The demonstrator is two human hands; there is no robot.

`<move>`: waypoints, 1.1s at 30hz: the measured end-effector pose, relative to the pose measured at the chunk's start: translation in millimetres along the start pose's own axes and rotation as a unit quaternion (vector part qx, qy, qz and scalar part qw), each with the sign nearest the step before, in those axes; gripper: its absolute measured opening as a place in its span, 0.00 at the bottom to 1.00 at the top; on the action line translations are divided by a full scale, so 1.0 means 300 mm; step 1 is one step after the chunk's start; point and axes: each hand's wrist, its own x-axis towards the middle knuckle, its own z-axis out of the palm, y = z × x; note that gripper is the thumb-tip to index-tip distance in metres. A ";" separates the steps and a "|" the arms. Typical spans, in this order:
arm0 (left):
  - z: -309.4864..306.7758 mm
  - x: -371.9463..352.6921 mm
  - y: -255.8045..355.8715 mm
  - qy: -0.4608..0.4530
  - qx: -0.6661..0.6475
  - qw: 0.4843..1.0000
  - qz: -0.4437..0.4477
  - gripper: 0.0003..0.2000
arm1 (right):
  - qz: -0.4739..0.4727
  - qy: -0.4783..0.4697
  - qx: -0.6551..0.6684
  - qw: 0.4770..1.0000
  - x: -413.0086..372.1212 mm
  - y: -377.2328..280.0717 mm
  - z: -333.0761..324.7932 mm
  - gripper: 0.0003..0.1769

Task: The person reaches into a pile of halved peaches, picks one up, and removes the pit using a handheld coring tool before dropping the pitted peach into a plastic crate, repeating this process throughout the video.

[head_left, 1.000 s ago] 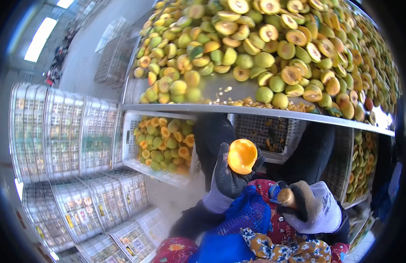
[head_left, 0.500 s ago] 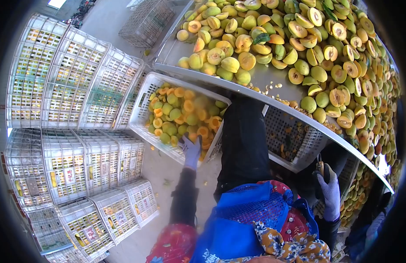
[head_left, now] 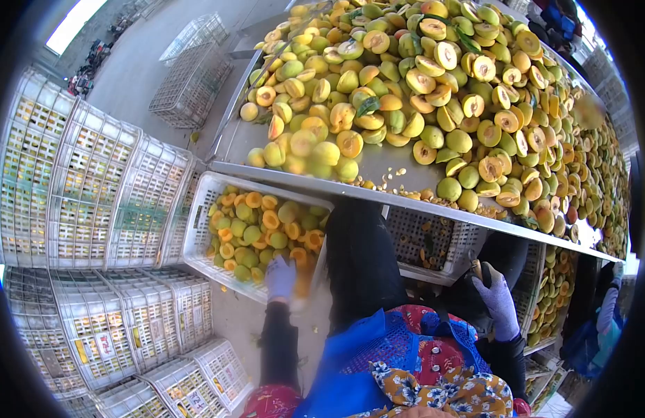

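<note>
My left hand (head_left: 281,279), in a pale lavender glove, is at the near edge of a white plastic crate (head_left: 199,221). Its fingers look spread over the fruit, with nothing visible in them. Inside lie halved apricots (head_left: 249,233), green-yellow outside and orange within. In my right hand (head_left: 500,303), also gloved, is a small knife (head_left: 477,270) with a wooden handle, its short blade pointing up and away. That hand is above my right leg, below the edge of the metal table (head_left: 232,150). Many cut apricots (head_left: 420,83) are heaped on the table.
Stacked crates (head_left: 92,174) of fruit stand along the left. Beneath the table sits a crate (head_left: 416,240) with some scraps. More fruit fills a crate (head_left: 552,292) at right. A co-worker's sleeve (head_left: 607,310) shows at far right. Other crates (head_left: 190,83) stand behind.
The view has shifted, so the table and crates appear lower and further left. My left hand stays by the crate's near side. The knife stays in my right hand.
</note>
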 end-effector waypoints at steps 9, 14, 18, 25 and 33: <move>-0.483 0.254 0.855 0.333 0.069 0.837 0.429 0.15 | -0.030 0.003 0.038 0.999 -0.014 -0.100 -0.010 0.16; -0.472 0.317 0.970 0.269 0.242 0.840 0.403 0.18 | 0.004 -0.001 0.043 0.999 -0.065 -0.037 -0.048 0.20; -0.503 0.280 0.942 0.208 0.227 0.822 0.478 0.28 | 0.010 -0.012 0.055 0.998 -0.072 0.063 -0.041 0.22; -0.366 -0.012 1.009 -0.074 -0.390 0.815 0.422 0.24 | -0.038 0.020 0.075 0.996 -0.042 0.041 -0.118 0.18; -0.221 -0.388 1.153 -0.553 -0.595 0.563 0.149 0.32 | -0.170 0.026 0.079 0.982 -0.056 -0.025 -0.157 0.16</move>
